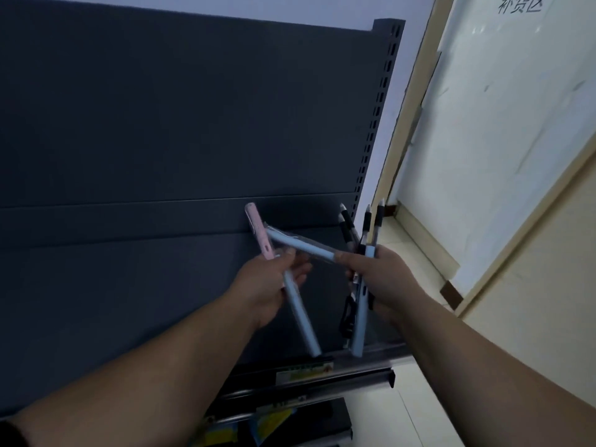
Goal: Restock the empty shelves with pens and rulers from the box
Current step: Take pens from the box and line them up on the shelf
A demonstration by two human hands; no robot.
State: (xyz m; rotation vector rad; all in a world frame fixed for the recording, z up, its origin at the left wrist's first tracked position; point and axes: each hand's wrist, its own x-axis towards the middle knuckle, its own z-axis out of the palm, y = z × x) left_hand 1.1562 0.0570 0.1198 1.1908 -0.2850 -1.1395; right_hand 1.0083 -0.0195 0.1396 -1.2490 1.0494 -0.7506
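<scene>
My left hand grips a pink pen and a light blue pen that points down toward the shelf edge. My right hand holds a bundle of several pens, some with black grips and white tips sticking up, one light blue barrel hanging down. Another light blue pen in a clear sleeve spans between the two hands. Both hands hover in front of the dark shelf unit, above its shelf. The box and the rulers are out of view.
The shelf unit's slotted upright stands at the right. A metal price rail runs along the shelf front, with a lower shelf holding colourful packs beneath. A whiteboard leans on the wall to the right, above a tiled floor.
</scene>
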